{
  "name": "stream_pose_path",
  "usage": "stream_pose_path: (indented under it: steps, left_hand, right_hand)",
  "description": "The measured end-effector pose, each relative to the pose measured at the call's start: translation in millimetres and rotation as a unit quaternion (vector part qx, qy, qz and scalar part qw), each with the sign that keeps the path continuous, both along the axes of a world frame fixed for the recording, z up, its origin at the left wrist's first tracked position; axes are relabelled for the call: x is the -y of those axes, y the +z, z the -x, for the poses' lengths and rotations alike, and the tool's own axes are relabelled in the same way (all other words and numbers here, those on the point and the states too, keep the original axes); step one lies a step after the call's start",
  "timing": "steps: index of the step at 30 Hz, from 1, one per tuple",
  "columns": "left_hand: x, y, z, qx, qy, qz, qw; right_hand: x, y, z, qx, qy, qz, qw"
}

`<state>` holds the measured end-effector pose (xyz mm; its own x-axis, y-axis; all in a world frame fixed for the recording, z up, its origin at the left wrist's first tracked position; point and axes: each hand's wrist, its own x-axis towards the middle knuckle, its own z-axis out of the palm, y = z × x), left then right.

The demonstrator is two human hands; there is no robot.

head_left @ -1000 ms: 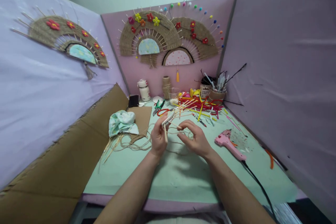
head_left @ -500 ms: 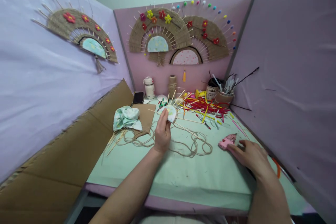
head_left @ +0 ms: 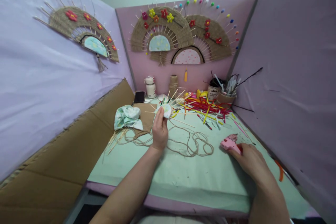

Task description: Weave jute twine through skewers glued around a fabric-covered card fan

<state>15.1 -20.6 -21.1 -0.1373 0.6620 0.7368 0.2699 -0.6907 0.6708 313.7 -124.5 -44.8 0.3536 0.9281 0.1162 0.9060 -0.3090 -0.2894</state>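
Note:
My left hand (head_left: 160,131) is closed on a small half-round fan base (head_left: 167,110) covered in pale patterned cloth. Thin wooden sticks (head_left: 181,95) fan out from its curved edge. At the right, my right hand (head_left: 248,157) has its fingers around the handle of a pink hot glue gun (head_left: 229,143), whose nozzle points away from me. Part of the handle is hidden by the fingers. Loops of twine (head_left: 195,145) lie on the table between the two hands.
Crumpled green cloth (head_left: 128,117), cardboard (head_left: 147,113) and loose sticks (head_left: 117,140) lie at left. Red and yellow pipe cleaners (head_left: 210,106), a pen (head_left: 204,121) and pots with twigs (head_left: 224,99) are at back right. A bottle (head_left: 150,87) and twine spool (head_left: 173,84) stand behind. Finished fans (head_left: 162,24) hang above.
My right hand has closed around the glue gun's handle; before, its fingers were reaching over it, looser. My left hand with the fan base has shifted slightly left.

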Motion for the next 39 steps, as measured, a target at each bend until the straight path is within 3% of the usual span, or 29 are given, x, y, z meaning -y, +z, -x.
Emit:
stream_pose_path:
  steps: [3, 8, 10, 14, 18, 21, 39]
  left_hand:
    - [-2, -2.1, 1, -0.030, 0.032, -0.019, 0.999]
    - [-4, -4.5, 3, -0.072, 0.083, -0.058, 0.992]
    - [-4, -4.3, 3, -0.074, 0.085, -0.071, 0.991]
    - [-1, -3.3, 3, -0.070, 0.078, -0.084, 0.991]
    - [2, -2.5, 1, -0.066, 0.065, -0.091, 0.992]
    - [6, -1.5, 0, -0.067, 0.049, -0.096, 0.992]
    - [14, -2.3, -7, -0.077, 0.015, -0.096, 0.992]
  right_hand:
    - [9, 18.2, 15, -0.102, 0.086, -0.081, 0.988]
    - [31, 53.1, 66, -0.243, 0.299, -0.154, 0.910]
    - [36, 56.6, 88, -0.263, 0.354, -0.189, 0.877]
    - [36, 50.2, 126, -0.246, 0.412, -0.252, 0.840]
    - [31, 42.0, 144, -0.193, 0.437, -0.324, 0.816]
    - [28, 37.3, 145, -0.164, 0.427, -0.352, 0.817]
    - [24, 31.2, 144, -0.172, 0.397, -0.360, 0.827]
